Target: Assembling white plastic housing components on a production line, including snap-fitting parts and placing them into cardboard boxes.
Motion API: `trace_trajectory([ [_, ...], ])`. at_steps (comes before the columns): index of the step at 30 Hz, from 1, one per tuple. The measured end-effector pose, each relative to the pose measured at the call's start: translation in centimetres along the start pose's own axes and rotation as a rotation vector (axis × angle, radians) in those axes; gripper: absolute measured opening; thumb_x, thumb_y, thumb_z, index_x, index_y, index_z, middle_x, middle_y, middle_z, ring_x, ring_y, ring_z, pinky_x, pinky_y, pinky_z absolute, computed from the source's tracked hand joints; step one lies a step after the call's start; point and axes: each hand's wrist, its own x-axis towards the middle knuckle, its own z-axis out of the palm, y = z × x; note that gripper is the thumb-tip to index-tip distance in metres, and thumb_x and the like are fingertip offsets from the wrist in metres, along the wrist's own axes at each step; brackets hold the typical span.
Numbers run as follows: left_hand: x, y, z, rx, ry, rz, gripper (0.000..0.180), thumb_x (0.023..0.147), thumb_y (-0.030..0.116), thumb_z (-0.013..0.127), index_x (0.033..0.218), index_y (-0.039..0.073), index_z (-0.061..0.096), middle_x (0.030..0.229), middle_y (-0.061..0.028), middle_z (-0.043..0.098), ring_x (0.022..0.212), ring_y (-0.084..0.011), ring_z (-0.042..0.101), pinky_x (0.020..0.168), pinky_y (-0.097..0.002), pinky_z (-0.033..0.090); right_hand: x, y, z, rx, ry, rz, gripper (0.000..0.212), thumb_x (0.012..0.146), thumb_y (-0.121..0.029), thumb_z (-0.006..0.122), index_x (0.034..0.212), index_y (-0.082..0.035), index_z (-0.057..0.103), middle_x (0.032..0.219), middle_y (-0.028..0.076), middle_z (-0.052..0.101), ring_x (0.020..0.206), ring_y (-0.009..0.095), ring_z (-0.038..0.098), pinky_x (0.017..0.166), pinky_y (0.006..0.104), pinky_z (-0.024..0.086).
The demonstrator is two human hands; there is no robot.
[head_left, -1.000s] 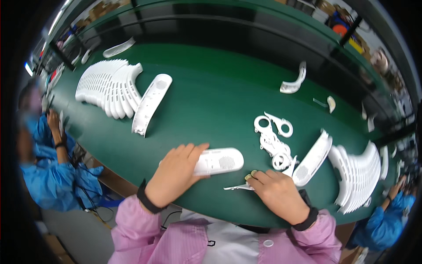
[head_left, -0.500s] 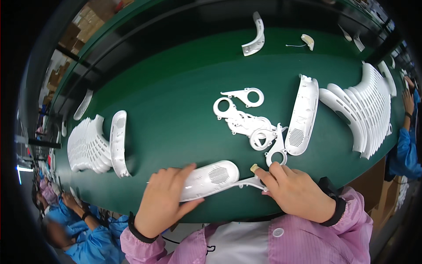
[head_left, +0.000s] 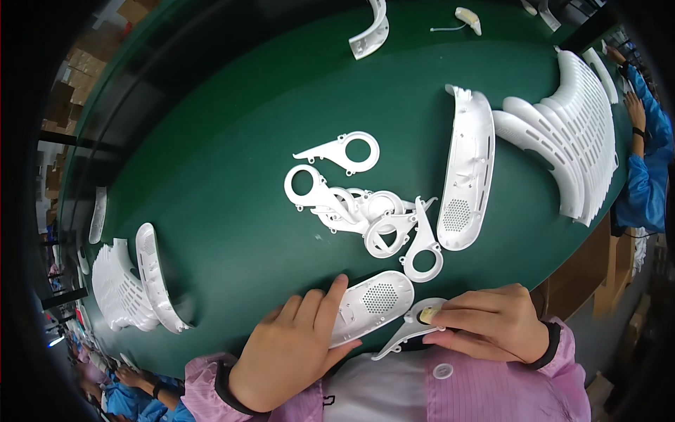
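Note:
My left hand (head_left: 299, 344) is closed round one end of a long white plastic shell (head_left: 380, 299). The shell lies tilted at the table's near edge, its rounded end with a patch of small holes pointing right. Just to the right, my right hand (head_left: 492, 327) pinches a white ring-shaped bracket (head_left: 402, 333) by its ring end; the thin tail points down and left, close beside the shell. A yellowish covering (head_left: 426, 316) shows at a fingertip of that hand, over the ring. Fingers hide part of both pieces.
Beyond my hands lies a loose pile of similar brackets (head_left: 358, 152). A single shell (head_left: 467, 169) stands to their right, next to a nested row of slotted white shells (head_left: 576, 133). Another row (head_left: 116, 288) is at left. Co-workers in blue sit at both sides.
The view has shifted and tilted. My right hand has turned the bracket, so its ring now shows and its tail points down-left. The shell in my left hand slants more steeply.

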Motion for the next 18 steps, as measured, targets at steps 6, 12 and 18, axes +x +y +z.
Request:
trace_trajectory([
  [6, 0.4, 0.2, 0.1, -0.047, 0.065, -0.025, 0.074, 0.076, 0.032, 0.083, 0.132, -0.002, 0.049, 0.099, -0.0155, 0.067, 0.081, -0.0312, 0.070, 0.066, -0.0383, 0.058, 3.1, -0.6, 2.6, -0.170, 0.124, -0.044, 0.023, 0.076, -0.014, 0.085, 0.094, -0.006, 0.072, 0.082, 0.003, 0.068, 0.061, 0.016, 0.066, 0.052, 0.0275, 0.054],
  [12, 0.2, 0.2, 1.0, -0.024, 0.148, -0.051, 0.073, 0.071, 0.026, 0.084, 0.129, -0.002, 0.049, 0.094, -0.0164, 0.067, 0.078, -0.0307, 0.070, 0.063, -0.0373, 0.059, 3.9, -0.3, 3.6, -0.166, 0.076, -0.082, 0.025, 0.074, -0.013, 0.076, 0.097, -0.005, 0.071, 0.089, 0.002, 0.060, 0.061, 0.013, 0.059, 0.049, 0.0252, 0.048],
  [18, 0.0, -0.3, 0.9, -0.058, 0.145, -0.042, 0.074, 0.069, 0.022, 0.083, 0.129, -0.001, 0.048, 0.095, -0.0161, 0.067, 0.079, -0.0310, 0.070, 0.064, -0.0376, 0.059, 4.3, -1.2, 3.9, -0.141, 0.143, 0.000, 0.026, 0.069, -0.010, 0.087, 0.090, -0.007, 0.073, 0.073, 0.001, 0.060, 0.052, 0.015, 0.057, 0.043, 0.0267, 0.044],
])
